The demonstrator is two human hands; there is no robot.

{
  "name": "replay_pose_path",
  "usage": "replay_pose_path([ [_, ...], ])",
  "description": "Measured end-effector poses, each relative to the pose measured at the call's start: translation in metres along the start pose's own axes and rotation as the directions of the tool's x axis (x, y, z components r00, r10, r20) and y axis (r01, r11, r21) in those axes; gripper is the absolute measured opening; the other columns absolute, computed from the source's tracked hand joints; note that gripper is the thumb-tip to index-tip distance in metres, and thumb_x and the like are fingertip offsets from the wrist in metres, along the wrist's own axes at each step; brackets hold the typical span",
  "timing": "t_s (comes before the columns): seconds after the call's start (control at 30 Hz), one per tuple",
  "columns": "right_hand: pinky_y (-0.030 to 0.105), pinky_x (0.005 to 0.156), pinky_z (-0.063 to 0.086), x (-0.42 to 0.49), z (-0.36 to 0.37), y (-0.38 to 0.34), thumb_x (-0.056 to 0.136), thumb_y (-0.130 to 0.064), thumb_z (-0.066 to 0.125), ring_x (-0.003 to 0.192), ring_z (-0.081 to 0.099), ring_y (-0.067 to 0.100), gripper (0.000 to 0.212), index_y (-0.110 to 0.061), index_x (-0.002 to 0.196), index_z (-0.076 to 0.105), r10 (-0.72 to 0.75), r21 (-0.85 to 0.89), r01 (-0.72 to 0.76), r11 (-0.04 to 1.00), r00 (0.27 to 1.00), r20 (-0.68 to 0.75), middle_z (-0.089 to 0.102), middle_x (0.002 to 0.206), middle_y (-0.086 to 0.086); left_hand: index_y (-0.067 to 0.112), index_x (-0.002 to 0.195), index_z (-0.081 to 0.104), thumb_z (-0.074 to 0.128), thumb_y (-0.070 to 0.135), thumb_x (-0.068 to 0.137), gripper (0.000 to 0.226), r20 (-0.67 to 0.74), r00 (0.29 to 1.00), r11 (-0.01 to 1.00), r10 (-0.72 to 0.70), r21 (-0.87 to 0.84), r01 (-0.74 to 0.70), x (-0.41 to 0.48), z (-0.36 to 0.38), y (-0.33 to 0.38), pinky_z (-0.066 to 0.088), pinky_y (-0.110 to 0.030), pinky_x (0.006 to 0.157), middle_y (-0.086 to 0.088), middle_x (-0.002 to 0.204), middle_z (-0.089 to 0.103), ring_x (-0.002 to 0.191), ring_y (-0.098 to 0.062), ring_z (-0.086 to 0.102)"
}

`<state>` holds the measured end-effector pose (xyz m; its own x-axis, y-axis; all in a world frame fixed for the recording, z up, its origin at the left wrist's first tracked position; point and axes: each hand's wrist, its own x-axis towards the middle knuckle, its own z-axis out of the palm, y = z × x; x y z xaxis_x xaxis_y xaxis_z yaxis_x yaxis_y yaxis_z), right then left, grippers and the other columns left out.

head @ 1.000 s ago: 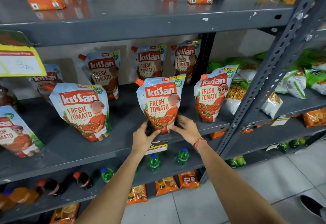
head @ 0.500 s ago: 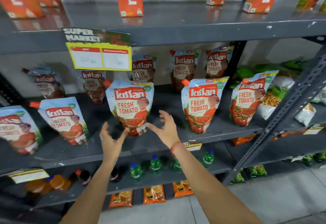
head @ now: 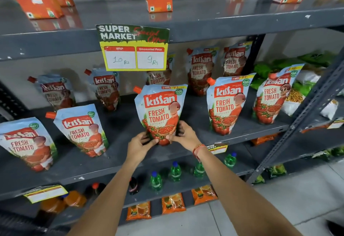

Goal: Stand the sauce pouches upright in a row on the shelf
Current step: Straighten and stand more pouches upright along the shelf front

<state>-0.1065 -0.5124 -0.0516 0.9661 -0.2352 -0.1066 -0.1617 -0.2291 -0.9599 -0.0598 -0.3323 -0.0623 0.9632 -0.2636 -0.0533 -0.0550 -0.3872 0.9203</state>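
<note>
Sauce pouch (head: 160,113): glossy plastic film. Shelf (head: 119,128): grey painted metal, chipped. Price sign (head: 134,49): probably paper.

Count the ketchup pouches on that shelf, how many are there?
9. Front row: far left, next, the held pouch, two right. Back row: four, plus maybe one more; the sign may hide others.

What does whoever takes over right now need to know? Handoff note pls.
Left hand and right hand: both grip the bottom corners of the middle pouch, upright at the front of the shelf.
Front row: five pouches. The two to its right stand upright; the two to its left lean.
Back row: more pouches stand near the wall.
Left: settle and release the middle pouch, then straighten the two left ones.
</note>
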Motion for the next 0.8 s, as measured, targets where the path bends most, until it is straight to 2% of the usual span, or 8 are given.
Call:
replay_pose_path([
  [0.1, 0.021, 0.093, 0.041, -0.009, -0.011, 0.005, 0.075, -0.013, 0.077, 0.107, 0.05, 0.01, 0.066, -0.011, 0.132, 0.043, 0.007, 0.023, -0.007, 1.0, 1.0, -0.016, 0.054, 0.115, -0.003, 0.004, 0.123, 0.057, 0.077, 0.021, 0.072, 0.058, 0.007, 0.999, 0.999, 0.033, 0.005, -0.033, -0.003, 0.011, -0.002, 0.046, -0.026, 0.09, -0.013, 0.119, 0.066, 0.104, -0.019, 0.063],
  [0.37, 0.006, 0.078, 0.047, -0.012, -0.025, 0.012, 0.075, -0.013, 0.078, 0.11, 0.055, 0.013, 0.064, -0.01, 0.13, 0.045, 0.006, 0.046, -0.005, 0.999, 1.0, -0.018, 0.058, 0.119, 0.002, 0.004, 0.123, 0.058, 0.078, 0.027, 0.07, 0.061, -0.061, 0.998, 0.999, 0.03, 0.024, -0.029, -0.008, 0.03, 0.0, 0.049, -0.034, 0.095, -0.013, 0.117, 0.068, 0.106, -0.023, 0.064],
  [0.5, 0.02, 0.091, 0.048, -0.009, -0.024, 0.016, 0.076, -0.014, 0.077, 0.115, 0.057, 0.018, 0.063, -0.009, 0.13, 0.046, -0.008, 0.053, 0.01, 0.999, 0.999, -0.032, 0.06, 0.125, 0.008, 0.005, 0.122, 0.059, 0.078, 0.029, 0.07, 0.06, -0.073, 0.997, 1.0, 0.015, 0.024, -0.013, -0.006, 0.033, 0.004, 0.049, -0.034, 0.095, -0.013, 0.117, 0.068, 0.107, -0.023, 0.064],
  [0.7, 0.023, 0.096, 0.044, -0.009, -0.023, 0.022, 0.078, -0.017, 0.075, 0.116, 0.053, 0.013, 0.065, -0.011, 0.134, 0.043, -0.03, 0.052, 0.032, 0.998, 0.998, -0.047, 0.057, 0.129, 0.007, 0.006, 0.124, 0.058, 0.075, 0.028, 0.074, 0.058, -0.115, 0.993, 0.999, 0.04, 0.026, -0.037, -0.01, 0.039, 0.005, 0.048, -0.035, 0.097, -0.014, 0.119, 0.067, 0.11, -0.024, 0.062],
  [0.8, 0.023, 0.098, 0.042, -0.016, -0.018, 0.024, 0.077, -0.017, 0.076, 0.117, 0.049, 0.01, 0.068, -0.01, 0.136, 0.042, -0.033, 0.061, 0.041, 0.997, 0.992, -0.124, 0.054, 0.125, 0.002, 0.005, 0.125, 0.056, 0.075, 0.028, 0.075, 0.059, -0.112, 0.993, 0.999, 0.043, 0.024, -0.04, -0.012, 0.039, 0.005, 0.046, -0.03, 0.095, -0.013, 0.12, 0.066, 0.112, -0.023, 0.061],
])
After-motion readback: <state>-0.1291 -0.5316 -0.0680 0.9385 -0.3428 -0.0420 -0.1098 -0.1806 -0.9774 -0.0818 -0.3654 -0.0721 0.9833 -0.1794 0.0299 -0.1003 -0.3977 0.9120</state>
